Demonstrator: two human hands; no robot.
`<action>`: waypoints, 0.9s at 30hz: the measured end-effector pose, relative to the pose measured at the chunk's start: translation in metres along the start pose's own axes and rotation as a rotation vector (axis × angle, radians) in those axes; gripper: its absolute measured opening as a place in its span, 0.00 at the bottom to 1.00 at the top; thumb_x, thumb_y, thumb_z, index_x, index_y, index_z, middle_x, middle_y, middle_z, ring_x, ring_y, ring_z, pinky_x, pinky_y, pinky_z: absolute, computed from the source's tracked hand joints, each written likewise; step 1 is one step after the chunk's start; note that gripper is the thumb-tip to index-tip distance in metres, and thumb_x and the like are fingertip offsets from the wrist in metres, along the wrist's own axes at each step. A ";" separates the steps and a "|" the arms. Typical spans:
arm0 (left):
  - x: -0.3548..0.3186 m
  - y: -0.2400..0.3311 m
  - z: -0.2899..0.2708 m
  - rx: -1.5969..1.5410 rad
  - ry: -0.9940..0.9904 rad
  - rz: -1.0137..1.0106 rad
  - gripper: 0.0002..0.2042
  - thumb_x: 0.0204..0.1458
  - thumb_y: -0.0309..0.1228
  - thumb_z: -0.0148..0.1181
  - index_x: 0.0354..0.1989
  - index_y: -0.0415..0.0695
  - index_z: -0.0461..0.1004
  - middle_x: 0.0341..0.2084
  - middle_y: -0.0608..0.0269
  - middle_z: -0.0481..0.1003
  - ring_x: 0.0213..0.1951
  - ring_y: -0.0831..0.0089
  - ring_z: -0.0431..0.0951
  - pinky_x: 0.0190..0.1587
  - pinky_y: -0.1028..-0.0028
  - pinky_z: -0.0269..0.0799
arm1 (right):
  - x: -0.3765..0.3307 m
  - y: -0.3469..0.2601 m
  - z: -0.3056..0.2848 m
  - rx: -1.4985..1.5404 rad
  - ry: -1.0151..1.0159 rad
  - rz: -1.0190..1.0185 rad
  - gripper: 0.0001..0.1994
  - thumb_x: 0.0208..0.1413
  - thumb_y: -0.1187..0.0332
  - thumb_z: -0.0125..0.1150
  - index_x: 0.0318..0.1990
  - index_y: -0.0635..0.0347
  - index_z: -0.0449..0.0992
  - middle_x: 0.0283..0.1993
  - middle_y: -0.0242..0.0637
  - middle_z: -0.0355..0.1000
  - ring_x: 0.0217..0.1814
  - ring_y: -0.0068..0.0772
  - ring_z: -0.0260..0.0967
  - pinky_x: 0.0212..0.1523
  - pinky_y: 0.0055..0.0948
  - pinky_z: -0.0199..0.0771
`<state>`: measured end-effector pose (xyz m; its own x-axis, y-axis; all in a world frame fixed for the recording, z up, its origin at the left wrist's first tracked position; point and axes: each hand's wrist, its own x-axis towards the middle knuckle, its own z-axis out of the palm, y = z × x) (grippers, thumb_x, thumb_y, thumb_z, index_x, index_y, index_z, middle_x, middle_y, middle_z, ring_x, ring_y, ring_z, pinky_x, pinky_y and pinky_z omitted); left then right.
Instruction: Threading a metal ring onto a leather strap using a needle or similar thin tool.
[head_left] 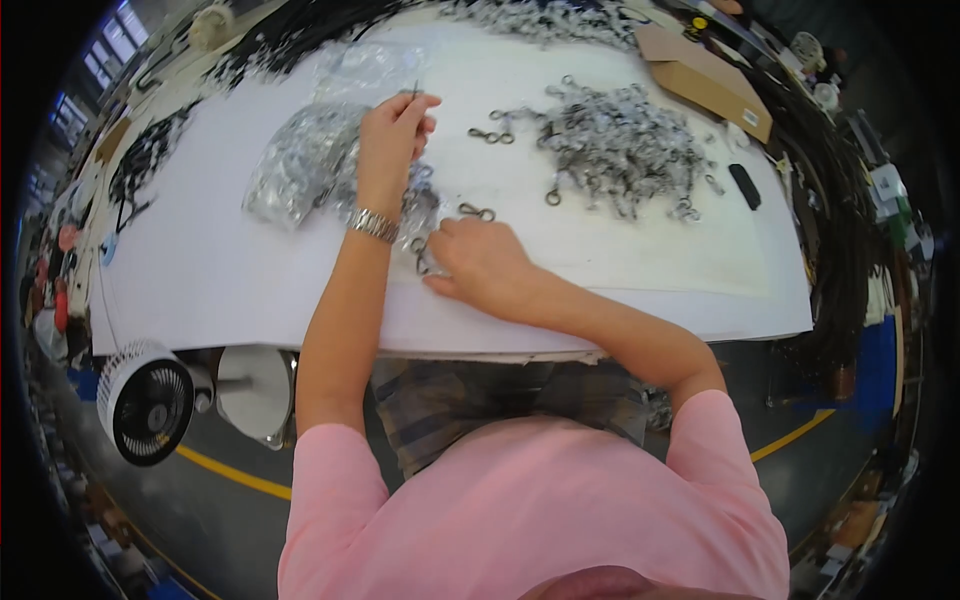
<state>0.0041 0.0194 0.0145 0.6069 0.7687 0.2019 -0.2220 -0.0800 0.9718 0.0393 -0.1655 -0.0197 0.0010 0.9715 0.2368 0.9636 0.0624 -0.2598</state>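
My left hand (396, 132), above a metal watch at the wrist, is closed in a pinch. A thin dark tip shows at its fingers; the rest of what it holds is hidden. My right hand (484, 264) is closed low on the table, its fingers curled toward the left. A dark looped metal link (420, 257) shows at its thumb and fingertips. Just above its knuckles lies another dark looped link (477, 212). Beneath and beside my left wrist sit small parts in a clear plastic bag (300, 165).
A large heap of small plastic-wrapped metal pieces (625, 145) lies on the right of the white table (620, 270). Near it are a single link (491, 136), a black oblong object (745, 187) and an open cardboard box (705, 80). A fan (150, 405) stands by the front left edge.
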 end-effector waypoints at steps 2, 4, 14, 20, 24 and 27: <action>0.003 0.001 0.013 0.034 -0.027 -0.033 0.09 0.62 0.31 0.60 0.39 0.38 0.83 0.20 0.70 0.72 0.16 0.88 0.61 0.17 0.82 0.50 | -0.004 0.002 -0.004 0.053 0.012 -0.012 0.17 0.50 0.58 0.70 0.36 0.64 0.76 0.38 0.45 0.75 0.44 0.49 0.77 0.41 0.45 0.78; 0.000 -0.005 0.005 0.061 -0.021 -0.040 0.09 0.63 0.31 0.59 0.41 0.39 0.82 0.20 0.71 0.72 0.16 0.89 0.61 0.16 0.84 0.50 | 0.000 0.002 0.002 0.075 0.012 -0.049 0.20 0.50 0.54 0.70 0.35 0.66 0.76 0.36 0.46 0.76 0.40 0.51 0.77 0.39 0.47 0.79; -0.007 -0.010 0.008 0.028 -0.089 -0.099 0.09 0.67 0.32 0.56 0.43 0.40 0.80 0.20 0.73 0.72 0.15 0.90 0.61 0.16 0.85 0.48 | 0.021 -0.004 0.021 -0.056 -0.050 0.054 0.11 0.52 0.63 0.65 0.29 0.63 0.80 0.28 0.43 0.79 0.31 0.46 0.80 0.32 0.45 0.77; -0.004 -0.005 0.007 0.053 -0.115 -0.101 0.09 0.67 0.32 0.56 0.43 0.40 0.79 0.21 0.73 0.72 0.16 0.91 0.61 0.16 0.86 0.48 | 0.009 0.025 -0.002 -0.053 -0.118 0.074 0.06 0.49 0.69 0.62 0.28 0.60 0.81 0.27 0.44 0.79 0.33 0.46 0.81 0.33 0.46 0.77; -0.008 -0.002 0.012 0.129 -0.175 -0.123 0.09 0.68 0.32 0.56 0.43 0.40 0.79 0.20 0.73 0.72 0.15 0.91 0.61 0.16 0.87 0.48 | 0.002 0.037 -0.004 -0.006 -0.064 0.064 0.06 0.49 0.69 0.61 0.30 0.62 0.80 0.30 0.47 0.79 0.34 0.47 0.81 0.34 0.48 0.78; -0.013 -0.003 0.012 0.177 -0.190 -0.087 0.09 0.68 0.32 0.56 0.43 0.40 0.79 0.20 0.73 0.72 0.15 0.91 0.60 0.16 0.86 0.48 | -0.009 0.048 -0.021 0.231 -0.015 0.114 0.06 0.49 0.70 0.60 0.29 0.64 0.78 0.30 0.46 0.79 0.32 0.45 0.80 0.33 0.45 0.78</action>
<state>0.0063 0.0023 0.0108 0.7540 0.6459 0.1197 -0.0362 -0.1412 0.9893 0.0915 -0.1756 -0.0151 0.1006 0.9785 0.1803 0.8711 0.0010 -0.4911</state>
